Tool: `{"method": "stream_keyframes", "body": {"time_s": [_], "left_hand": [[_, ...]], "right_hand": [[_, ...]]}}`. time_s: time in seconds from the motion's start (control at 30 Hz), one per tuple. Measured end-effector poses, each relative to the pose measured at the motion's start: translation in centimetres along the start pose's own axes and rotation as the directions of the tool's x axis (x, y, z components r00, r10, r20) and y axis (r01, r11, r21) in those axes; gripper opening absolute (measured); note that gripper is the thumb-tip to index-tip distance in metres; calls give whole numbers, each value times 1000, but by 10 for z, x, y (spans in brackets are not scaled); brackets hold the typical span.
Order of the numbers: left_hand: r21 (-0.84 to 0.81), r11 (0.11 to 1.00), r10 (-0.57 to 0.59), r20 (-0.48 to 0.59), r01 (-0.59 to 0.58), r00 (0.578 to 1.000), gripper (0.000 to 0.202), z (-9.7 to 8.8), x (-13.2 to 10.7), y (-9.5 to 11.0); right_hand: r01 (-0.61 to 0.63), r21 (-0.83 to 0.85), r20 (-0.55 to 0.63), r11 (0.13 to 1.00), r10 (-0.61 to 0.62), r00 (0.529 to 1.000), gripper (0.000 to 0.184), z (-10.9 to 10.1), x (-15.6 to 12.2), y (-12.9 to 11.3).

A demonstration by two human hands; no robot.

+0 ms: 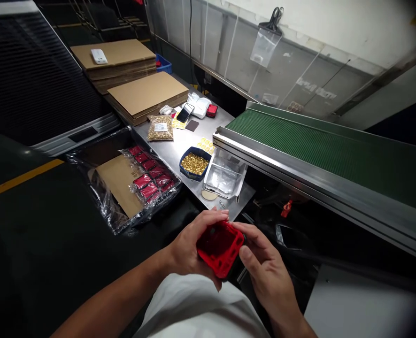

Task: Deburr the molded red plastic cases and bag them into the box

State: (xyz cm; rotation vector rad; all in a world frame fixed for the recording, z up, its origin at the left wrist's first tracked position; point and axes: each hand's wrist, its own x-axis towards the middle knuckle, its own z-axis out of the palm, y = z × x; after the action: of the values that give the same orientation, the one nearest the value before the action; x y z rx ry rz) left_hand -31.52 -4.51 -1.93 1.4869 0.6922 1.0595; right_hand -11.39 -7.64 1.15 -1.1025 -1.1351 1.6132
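Note:
A red plastic housing, hollow and open toward me, is held in front of my body. My left hand wraps round its left side, fingers over the far edge. On the right edge, my right hand grips it between thumb and fingers. Part of the underside looks dark; the rest is hidden by my hands. Beyond them on the metal table stand a dark blue tray of small brass-coloured parts and a white tray with clear plastic bags. A round tan disc lies at the table's near edge.
A green conveyor belt runs along the right. At left, a plastic-lined box holds several wrapped red pieces. Cardboard stacks, a bag of brass parts, a phone and a red block sit farther back.

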Motion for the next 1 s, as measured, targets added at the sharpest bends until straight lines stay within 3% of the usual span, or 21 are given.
{"method": "stream_keyframes", "body": {"time_s": [0.13, 0.17, 0.27, 0.3, 0.4, 0.5, 0.63, 0.73, 0.83, 0.9, 0.97, 1.0], "left_hand": [[-4, 999, 32, -47, -32, 998, 107, 3, -3, 5], [3, 999, 42, -47, -42, 998, 107, 3, -3, 6], [37, 998, 50, -28, -48, 998, 109, 3, -4, 9], [35, 999, 40, -20, -39, 999, 109, 3, -4, 10], [-70, 995, -75, 10, 76, 997, 109, 5, -7, 12], [-175, 950, -263, 3, 260, 965, 106, 9, -11, 14], [-135, 924, -366, -38, 358, 930, 98, 13, -12, 19], [-148, 921, -374, -72, 361, 924, 91, 17, -14, 21], [-375, 871, -383, -116, 316, 917, 88, 27, -18, 17], [-501, 826, -387, -171, 258, 906, 88, 34, -21, 11], [-515, 827, -387, -229, 227, 893, 86, 39, -24, 6], [-512, 831, -393, -267, 216, 880, 83, 40, -24, 3]], "right_hand": [[87, -139, 27, 987, -84, 996, 59, 0, -1, -2], [92, -165, 20, 982, -90, 996, 56, 0, 0, -4], [84, -189, -13, 978, -88, 996, 24, -1, 4, -8], [72, -181, -29, 981, -79, 996, 24, -1, 5, -8], [20, -171, -85, 985, -35, 996, 31, -2, 6, -6], [-12, -176, -100, 984, -5, 995, 30, -2, 3, 2], [-45, -193, -139, 980, 18, 990, 33, 0, -1, 9], [-83, -164, -127, 983, 63, 990, 36, 1, -3, 14], [-21, -131, -22, 991, 18, 1000, 63, 2, -7, 23], [82, -247, 50, 965, -72, 996, 80, 4, -11, 30], [135, -351, 62, 926, -121, 991, 81, 5, -12, 36], [108, -317, 41, 942, -100, 994, 74, 6, -11, 38]]}}
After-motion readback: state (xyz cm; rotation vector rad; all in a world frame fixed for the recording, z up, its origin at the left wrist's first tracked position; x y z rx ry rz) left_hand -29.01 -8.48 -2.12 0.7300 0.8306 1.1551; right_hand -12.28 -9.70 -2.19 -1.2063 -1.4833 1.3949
